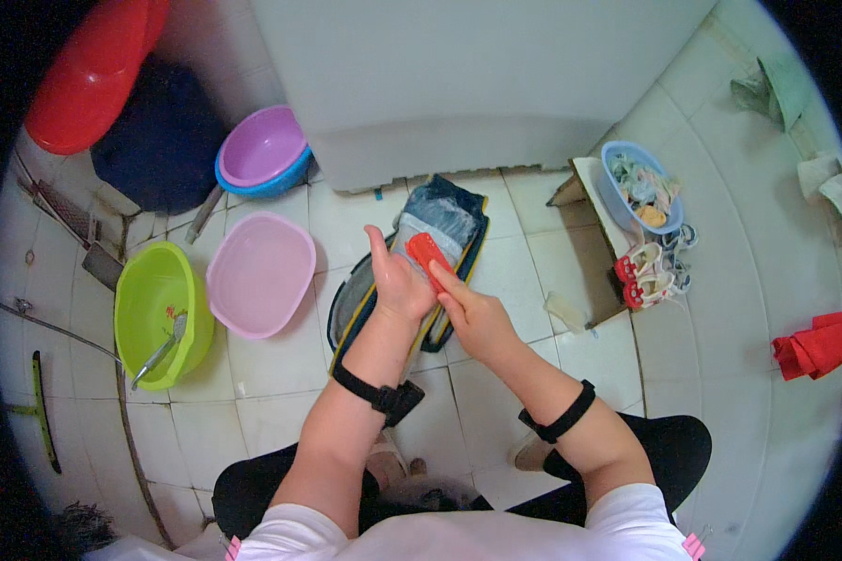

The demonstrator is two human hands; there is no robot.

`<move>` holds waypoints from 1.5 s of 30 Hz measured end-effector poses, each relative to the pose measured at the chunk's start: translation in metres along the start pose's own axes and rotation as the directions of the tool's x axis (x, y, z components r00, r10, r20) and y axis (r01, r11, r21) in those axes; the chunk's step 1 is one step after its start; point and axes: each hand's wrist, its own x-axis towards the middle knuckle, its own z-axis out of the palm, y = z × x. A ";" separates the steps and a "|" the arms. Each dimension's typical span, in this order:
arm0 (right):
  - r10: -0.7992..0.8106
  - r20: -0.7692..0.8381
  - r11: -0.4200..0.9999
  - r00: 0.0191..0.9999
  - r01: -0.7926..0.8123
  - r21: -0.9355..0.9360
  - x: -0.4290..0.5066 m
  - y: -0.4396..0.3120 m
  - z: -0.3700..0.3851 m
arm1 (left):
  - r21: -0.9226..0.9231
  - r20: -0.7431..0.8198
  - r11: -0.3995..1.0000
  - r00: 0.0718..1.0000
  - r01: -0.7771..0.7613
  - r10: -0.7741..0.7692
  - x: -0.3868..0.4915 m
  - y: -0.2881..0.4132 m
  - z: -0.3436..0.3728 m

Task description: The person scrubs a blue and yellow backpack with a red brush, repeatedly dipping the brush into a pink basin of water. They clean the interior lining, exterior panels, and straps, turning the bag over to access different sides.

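Note:
My right hand (478, 319) grips a red scrubbing brush (428, 257), one finger stretched along its back. Close beside it, my left hand (401, 284) is turned palm up with the thumb apart. Its other fingers are largely hidden around the brush, and whether they touch it is unclear. Beneath both hands a wet dark-blue fabric item with yellow piping (478, 242), perhaps a bag, lies on the tiled floor. Whitish suds (443, 219) cover its upper part. A grey inner side (354, 301) shows at its left.
To the left are a pink basin (263, 273) and a green basin (158, 280) holding a shower head (160, 353). Purple (263, 146) and blue basins stand stacked behind. At right, a cardboard box (589, 245) stands by a blue basket of cloths (607, 193) and small shoes (645, 277).

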 end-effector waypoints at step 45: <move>0.150 -0.103 0.962 0.983 -0.120 0.246 -0.005 -0.028 0.027 | 0.130 -0.394 0.989 0.919 0.074 -0.017 0.020 0.000 -0.051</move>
